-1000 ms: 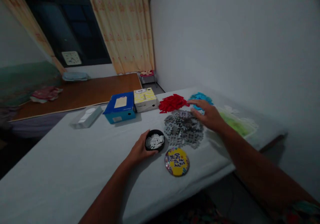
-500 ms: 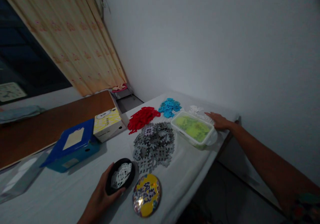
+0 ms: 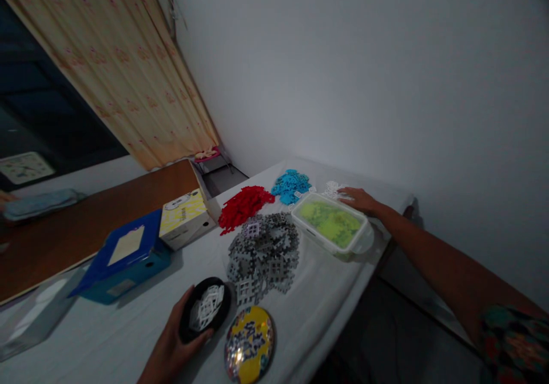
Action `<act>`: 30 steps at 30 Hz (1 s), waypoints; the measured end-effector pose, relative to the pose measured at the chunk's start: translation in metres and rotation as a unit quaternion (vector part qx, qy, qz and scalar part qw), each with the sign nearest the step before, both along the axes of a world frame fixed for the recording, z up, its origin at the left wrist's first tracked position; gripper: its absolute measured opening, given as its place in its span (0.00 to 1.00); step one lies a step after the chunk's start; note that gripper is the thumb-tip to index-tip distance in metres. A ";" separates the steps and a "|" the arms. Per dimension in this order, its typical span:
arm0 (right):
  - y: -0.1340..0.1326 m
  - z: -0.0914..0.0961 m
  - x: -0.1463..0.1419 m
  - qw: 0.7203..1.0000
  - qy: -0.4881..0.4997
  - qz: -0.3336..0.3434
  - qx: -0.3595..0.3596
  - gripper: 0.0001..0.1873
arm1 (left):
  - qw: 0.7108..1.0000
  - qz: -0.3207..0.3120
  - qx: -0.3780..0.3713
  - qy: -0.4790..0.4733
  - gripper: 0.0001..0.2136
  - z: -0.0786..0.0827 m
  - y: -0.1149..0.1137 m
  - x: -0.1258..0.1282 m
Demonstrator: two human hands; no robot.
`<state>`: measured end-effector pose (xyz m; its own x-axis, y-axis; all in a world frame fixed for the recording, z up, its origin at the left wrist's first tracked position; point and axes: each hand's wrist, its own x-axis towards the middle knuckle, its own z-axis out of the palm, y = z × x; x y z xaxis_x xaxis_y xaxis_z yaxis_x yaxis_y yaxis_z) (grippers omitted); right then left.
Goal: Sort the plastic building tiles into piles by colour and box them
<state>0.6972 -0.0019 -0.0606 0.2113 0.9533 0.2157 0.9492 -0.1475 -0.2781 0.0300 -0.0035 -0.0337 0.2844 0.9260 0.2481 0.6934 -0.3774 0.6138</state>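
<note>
In the lower middle, my left hand grips a round black container by its rim, thumb in front and fingers behind. White lattice-like plastic pieces lie inside it. A round yellow lid with colourful printing rests on the cloth beside it. My right hand reaches behind a clear box of yellow-green pieces, its fingers stretched out low over a small heap of white pieces. Part of that heap is hidden by the hand and the box.
Grey interlocking pieces are heaped mid-table, with red pieces and blue pieces behind. To the left stand a blue box, a yellow-and-white box and a clear plastic box. A wall borders the table's far side.
My right hand has moved left over the white pieces behind the clear box. My left hand still holds the black container, and the view has shifted slightly.
</note>
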 end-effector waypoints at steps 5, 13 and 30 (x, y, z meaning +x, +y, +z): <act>-0.010 -0.001 -0.016 0.997 -0.049 -0.047 -0.048 0.31 | 1.000 -0.003 -0.015 0.003 0.44 -0.003 0.000 -0.001; 0.009 0.014 -0.032 0.998 -0.038 -0.044 -0.038 0.25 | 0.999 0.001 -0.028 -0.015 0.44 0.006 -0.005 0.006; 0.015 0.034 -0.038 0.982 -0.176 -0.022 -0.072 0.19 | 0.998 -0.010 -0.037 -0.043 0.44 0.008 -0.009 0.012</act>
<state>0.6596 0.0127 -0.0269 0.1889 0.9710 0.1466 0.9747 -0.2036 0.0922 0.0417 -0.0128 -0.0255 0.2833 0.9373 0.2028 0.6296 -0.3413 0.6980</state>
